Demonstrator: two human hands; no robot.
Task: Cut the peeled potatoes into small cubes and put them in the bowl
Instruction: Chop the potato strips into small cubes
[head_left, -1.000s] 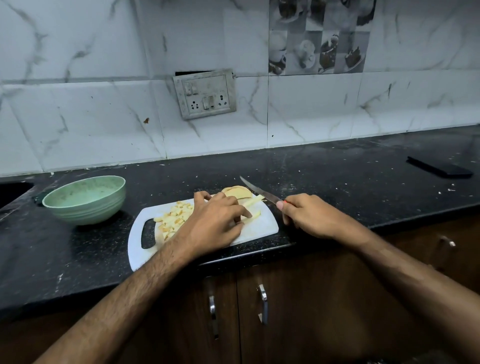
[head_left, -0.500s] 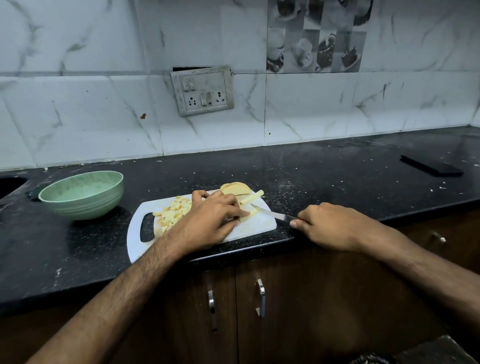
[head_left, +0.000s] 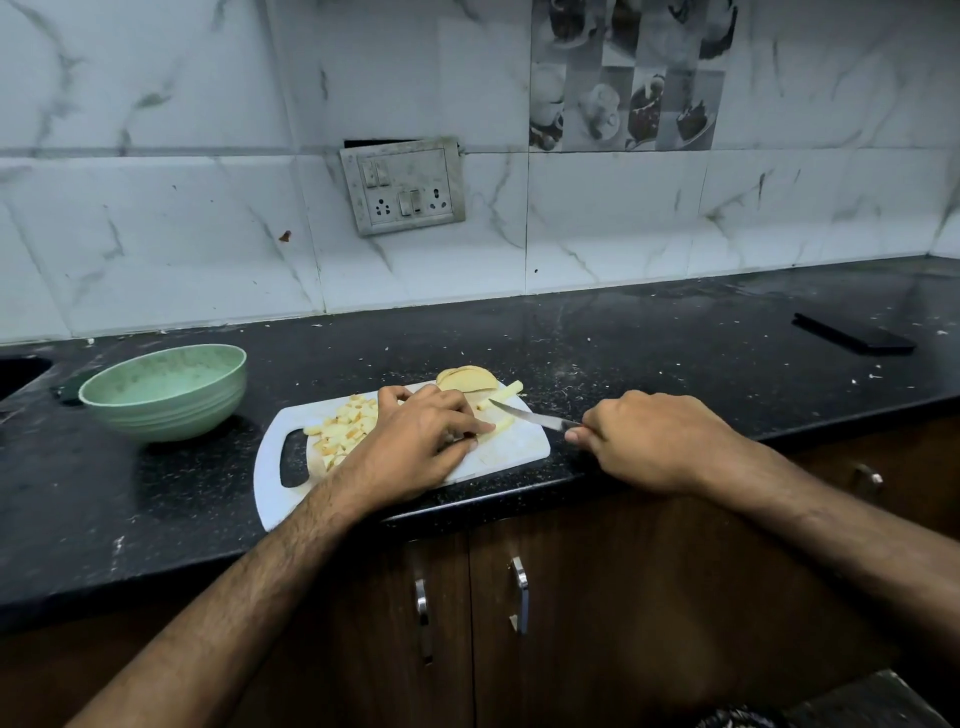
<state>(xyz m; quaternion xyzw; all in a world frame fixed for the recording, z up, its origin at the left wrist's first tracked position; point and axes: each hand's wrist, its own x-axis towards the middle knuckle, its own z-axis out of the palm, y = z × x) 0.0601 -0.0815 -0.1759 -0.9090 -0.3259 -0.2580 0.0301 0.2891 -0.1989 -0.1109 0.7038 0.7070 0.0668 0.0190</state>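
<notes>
Black counter (head_left: 649, 332), green bowl (head_left: 166, 395), cutting board (head_left: 514, 447), phone (head_left: 852, 335)

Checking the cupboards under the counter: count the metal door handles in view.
3: two handles side by side below the cutting board, at and; a third far right, beyond the right forearm. Others may be hidden.
</notes>
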